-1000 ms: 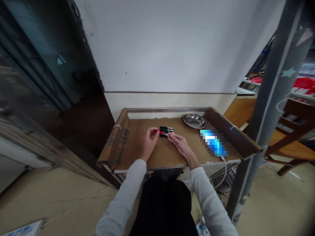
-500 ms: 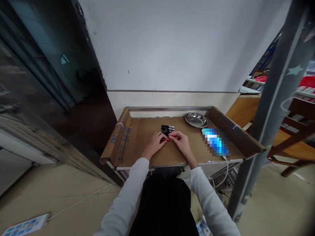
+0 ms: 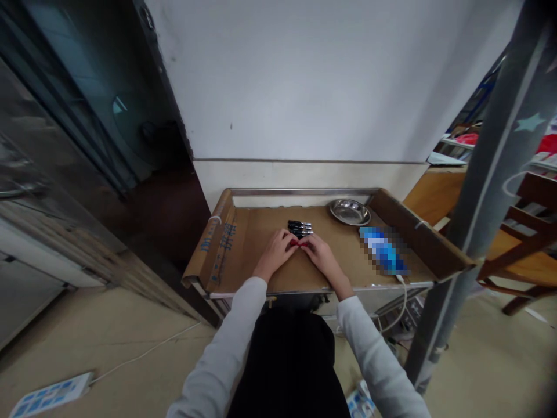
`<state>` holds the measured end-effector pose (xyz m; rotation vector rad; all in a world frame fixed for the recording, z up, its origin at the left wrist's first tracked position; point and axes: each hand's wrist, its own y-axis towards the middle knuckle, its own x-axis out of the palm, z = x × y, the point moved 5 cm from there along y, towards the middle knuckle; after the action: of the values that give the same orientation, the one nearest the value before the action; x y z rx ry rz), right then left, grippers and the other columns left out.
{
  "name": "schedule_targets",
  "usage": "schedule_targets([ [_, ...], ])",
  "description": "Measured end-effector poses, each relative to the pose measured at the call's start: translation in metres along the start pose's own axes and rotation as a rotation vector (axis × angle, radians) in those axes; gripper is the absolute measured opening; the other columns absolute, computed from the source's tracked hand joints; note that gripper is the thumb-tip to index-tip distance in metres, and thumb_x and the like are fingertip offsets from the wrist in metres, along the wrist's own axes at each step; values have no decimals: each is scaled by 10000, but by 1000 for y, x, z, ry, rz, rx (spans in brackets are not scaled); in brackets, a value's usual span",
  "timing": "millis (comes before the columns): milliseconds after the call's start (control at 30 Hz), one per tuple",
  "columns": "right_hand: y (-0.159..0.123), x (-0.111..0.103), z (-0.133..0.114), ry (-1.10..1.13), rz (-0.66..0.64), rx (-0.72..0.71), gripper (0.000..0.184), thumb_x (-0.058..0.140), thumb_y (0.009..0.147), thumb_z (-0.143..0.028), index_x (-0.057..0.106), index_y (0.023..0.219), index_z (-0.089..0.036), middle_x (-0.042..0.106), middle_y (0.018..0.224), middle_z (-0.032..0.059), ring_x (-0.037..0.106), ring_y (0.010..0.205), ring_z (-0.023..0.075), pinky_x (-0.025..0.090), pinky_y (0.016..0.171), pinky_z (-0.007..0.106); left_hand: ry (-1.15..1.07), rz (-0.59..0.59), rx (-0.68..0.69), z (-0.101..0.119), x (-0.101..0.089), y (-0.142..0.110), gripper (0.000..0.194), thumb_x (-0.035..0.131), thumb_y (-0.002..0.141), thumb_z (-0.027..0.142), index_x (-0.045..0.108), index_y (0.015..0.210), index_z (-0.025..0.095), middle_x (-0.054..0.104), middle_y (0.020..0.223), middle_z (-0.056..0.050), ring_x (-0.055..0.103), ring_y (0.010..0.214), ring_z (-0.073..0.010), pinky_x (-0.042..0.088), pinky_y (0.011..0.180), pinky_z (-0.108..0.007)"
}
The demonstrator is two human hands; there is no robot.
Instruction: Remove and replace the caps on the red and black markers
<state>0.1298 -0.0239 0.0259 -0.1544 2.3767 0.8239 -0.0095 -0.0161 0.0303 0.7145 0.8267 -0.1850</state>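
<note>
Your left hand (image 3: 277,249) and right hand (image 3: 321,254) meet near the middle of the cardboard-covered surface (image 3: 256,223), fingers of both pinched closed on a slim red item (image 3: 299,243) – mostly hidden by them. Just beyond the fingertips lies a row of black-and-silver pen-like pieces (image 3: 300,224), the nearest partly covered. Farther back to the right sits a shiny metal dish (image 3: 350,212); nearer you, a blurred-out blue patch (image 3: 383,251). Your backs of hands face up – forearms slanting inward.

The hands (image 3: 275,252) have drawn closer together, covering more of the red pen (image 3: 301,244)
</note>
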Motion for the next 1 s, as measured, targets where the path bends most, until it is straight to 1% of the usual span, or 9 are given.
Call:
schedule_targets([
  [200,-3,-1,6,-110,10,4,152,510,812,-170,606,921,-213,638,882,33,547,850,176,421,788,318,41,-48,8,-1,3,1,125,516,842,293,593,905,219,497,970,-39,471,968,-183,403,883,-347],
  [333,-4,-5,12,-307,76,54,150,517,798,-168,615,904,-210,642,893,49,526,849,204,397,782,345,60,-36,-15,-3,4,1,105,529,834,288,585,880,212,496,957,-36,478,962,-180,405,878,-338],
  [500,-4,-13,11,-367,192,95,237,465,814,-192,559,1032,-178,605,994,79,509,917,213,392,814,343,97,10,-42,-2,0,3,201,509,841,368,570,961,218,532,1002,-43,498,994,-188,396,895,-348],
  [567,-6,-20,14,-435,287,175,270,417,826,-183,531,1069,-154,590,1027,100,497,951,222,380,837,349,158,88,-116,-6,-4,4,256,427,881,376,549,1038,215,548,1068,-60,500,1037,-197,380,919,-364],
  [633,-9,-25,21,-550,361,324,281,384,819,-156,521,1061,-111,579,1030,138,487,970,241,368,843,359,262,200,-272,-15,-7,3,316,347,909,330,508,1135,179,529,1174,-106,471,1114,-228,359,946,-398],
  [700,-12,-27,28,-673,361,482,261,378,801,-136,529,1006,-76,574,996,179,488,951,263,363,821,368,380,273,-443,-25,-6,1,386,317,907,282,455,1220,104,459,1286,-173,403,1203,-280,333,970,-444],
  [767,-12,-24,32,-763,306,575,232,376,793,-128,534,956,-72,568,967,195,495,925,274,359,794,370,466,272,-548,-32,-1,0,445,321,893,269,419,1255,29,392,1345,-225,342,1257,-320,301,995,-472],
  [833,-11,-21,31,-817,271,604,219,372,798,-129,529,943,-82,561,971,190,497,923,276,354,785,367,509,234,-579,-36,5,1,475,323,885,275,414,1259,-2,378,1355,-243,334,1268,-323,281,1016,-467],
  [1000,-10,-19,26,-884,288,639,238,377,815,-165,509,997,-86,541,1017,180,486,966,284,336,803,369,556,200,-599,-35,6,3,483,307,876,282,432,1259,16,386,1361,-228,354,1265,-302,292,1015,-447],
])
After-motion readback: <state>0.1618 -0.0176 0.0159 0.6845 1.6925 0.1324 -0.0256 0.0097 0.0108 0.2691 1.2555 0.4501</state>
